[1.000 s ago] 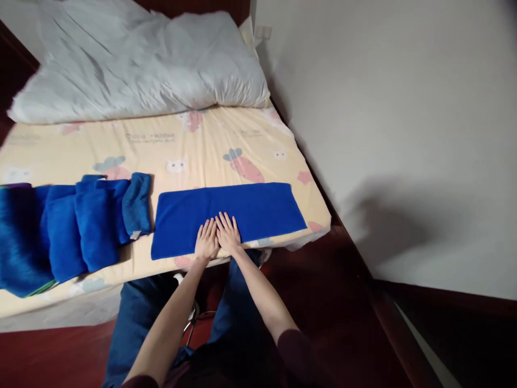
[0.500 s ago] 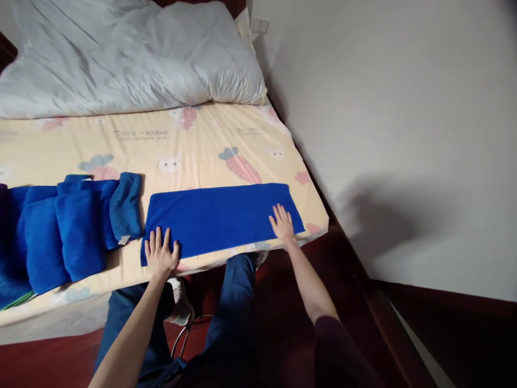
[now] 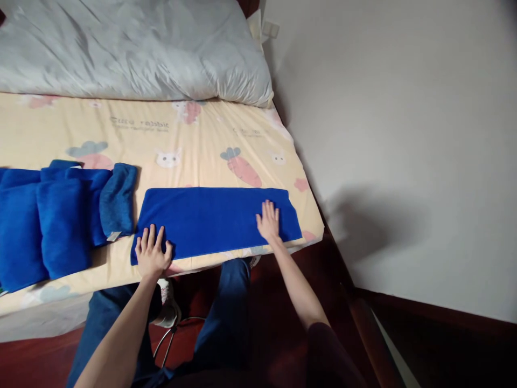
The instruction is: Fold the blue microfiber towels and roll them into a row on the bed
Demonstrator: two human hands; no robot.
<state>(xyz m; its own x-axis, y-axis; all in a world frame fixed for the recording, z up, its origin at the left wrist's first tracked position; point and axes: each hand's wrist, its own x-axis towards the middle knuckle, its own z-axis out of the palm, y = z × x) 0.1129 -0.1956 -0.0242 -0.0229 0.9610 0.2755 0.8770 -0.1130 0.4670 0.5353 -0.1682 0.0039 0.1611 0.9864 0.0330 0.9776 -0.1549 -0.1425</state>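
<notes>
A blue towel (image 3: 214,221) lies flat as a long strip along the front edge of the bed (image 3: 202,145). My left hand (image 3: 152,254) rests on its near left corner, fingers spread. Toward the towel's right end, my right hand (image 3: 269,222) lies flat with the fingers stretched out. Neither hand grips anything. Left of the towel sit several folded blue towels (image 3: 64,226) in overlapping piles. The closest one is a duller blue folded towel (image 3: 118,199) with a small white tag.
A large grey-white quilt (image 3: 141,54) is bunched across the far side of the bed. A pale wall (image 3: 396,134) stands to the right. Below the bed edge are my legs (image 3: 224,307) and a looped cable (image 3: 165,345) on the dark red floor.
My right hand has slid a little to the left over the towel, away from its right edge. The camera view has shifted slightly. My left hand stays at the same corner.
</notes>
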